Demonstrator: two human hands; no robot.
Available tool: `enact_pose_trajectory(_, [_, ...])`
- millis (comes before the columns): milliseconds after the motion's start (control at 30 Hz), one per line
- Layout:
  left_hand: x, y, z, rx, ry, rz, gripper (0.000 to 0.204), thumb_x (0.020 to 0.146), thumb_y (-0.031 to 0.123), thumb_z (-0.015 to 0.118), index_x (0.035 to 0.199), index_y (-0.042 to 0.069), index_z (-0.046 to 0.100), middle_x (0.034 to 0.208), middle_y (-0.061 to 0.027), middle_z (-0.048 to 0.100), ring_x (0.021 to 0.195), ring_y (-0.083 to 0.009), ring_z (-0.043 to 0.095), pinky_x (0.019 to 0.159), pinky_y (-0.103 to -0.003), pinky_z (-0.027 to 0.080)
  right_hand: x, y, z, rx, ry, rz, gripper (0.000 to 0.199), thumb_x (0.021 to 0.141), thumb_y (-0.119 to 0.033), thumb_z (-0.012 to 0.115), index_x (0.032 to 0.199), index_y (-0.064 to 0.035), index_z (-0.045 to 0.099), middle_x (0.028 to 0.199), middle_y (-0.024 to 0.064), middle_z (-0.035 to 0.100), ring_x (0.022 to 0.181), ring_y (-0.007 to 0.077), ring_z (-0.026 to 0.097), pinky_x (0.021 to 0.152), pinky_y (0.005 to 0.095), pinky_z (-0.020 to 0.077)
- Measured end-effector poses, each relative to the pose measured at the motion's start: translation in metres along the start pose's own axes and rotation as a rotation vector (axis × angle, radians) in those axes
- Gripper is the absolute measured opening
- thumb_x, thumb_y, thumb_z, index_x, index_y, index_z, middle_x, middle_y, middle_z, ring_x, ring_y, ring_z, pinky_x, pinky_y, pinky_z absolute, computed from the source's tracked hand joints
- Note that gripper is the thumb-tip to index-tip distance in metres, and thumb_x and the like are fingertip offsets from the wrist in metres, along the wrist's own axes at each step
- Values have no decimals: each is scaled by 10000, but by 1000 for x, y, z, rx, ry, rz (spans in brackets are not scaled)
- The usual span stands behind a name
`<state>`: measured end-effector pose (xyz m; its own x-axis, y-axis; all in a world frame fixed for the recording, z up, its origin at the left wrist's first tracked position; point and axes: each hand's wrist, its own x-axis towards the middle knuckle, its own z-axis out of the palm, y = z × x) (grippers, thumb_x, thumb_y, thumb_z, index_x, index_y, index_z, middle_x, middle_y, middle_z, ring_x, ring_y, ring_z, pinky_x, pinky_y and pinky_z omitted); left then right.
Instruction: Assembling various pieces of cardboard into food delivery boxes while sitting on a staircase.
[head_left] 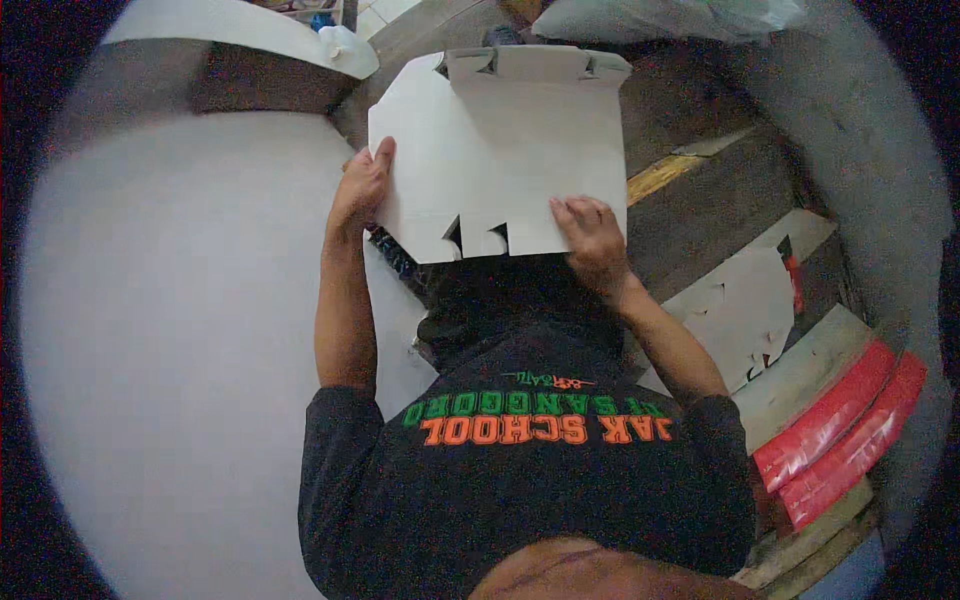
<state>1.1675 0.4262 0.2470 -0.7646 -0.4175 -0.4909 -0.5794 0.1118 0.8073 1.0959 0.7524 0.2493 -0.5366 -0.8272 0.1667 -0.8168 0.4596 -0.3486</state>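
Note:
A white die-cut cardboard sheet (500, 150) is held up in front of me, with a folded flap along its far edge and two dark curved cut-outs at its near edge. My left hand (362, 192) grips the sheet's left edge, thumb on the upper face and the other fingers mostly hidden. At the near right corner, my right hand (597, 245) is closed on the sheet with its fingertips resting on the upper face; its thumb does not show clearly.
A broad white surface (190, 340) spreads on my left. To the right lie another white cut sheet (725, 310) and glossy red-edged stacks (830, 420). A yellow strip (665, 178) lies beyond my right hand. Clear plastic (670, 18) is at the far side.

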Motion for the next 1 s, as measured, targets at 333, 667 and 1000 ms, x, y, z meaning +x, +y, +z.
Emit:
enact_pose_trajectory(333, [-99,72,81,875,322,717,925,664,644,596,1303,27,338,1285,-194,328,1219,-349,297,997,-545,157,0,-13,-14,-29,-94,-5,255,748,-106,540,981,-17,589,1014,136,606,904,264,583,781,349,499])
enact_pose_trajectory(667, [-74,21,121,756,-148,904,230,726,101,520,945,32,524,1009,-115,536,914,-236,545,768,-321,466,1,-24,-16,100,-64,136,255,736,-82,538,978,-32,601,952,104,576,877,251,550,741,352,477])
enact_pose_trajectory(1000, [-27,50,124,849,-546,717,148,787,129,501,915,56,504,862,-121,585,787,-277,593,694,-367,484,37,0,-24,220,-410,424,335,645,-54,621,980,-68,630,902,129,573,859,319,555,756,417,458])
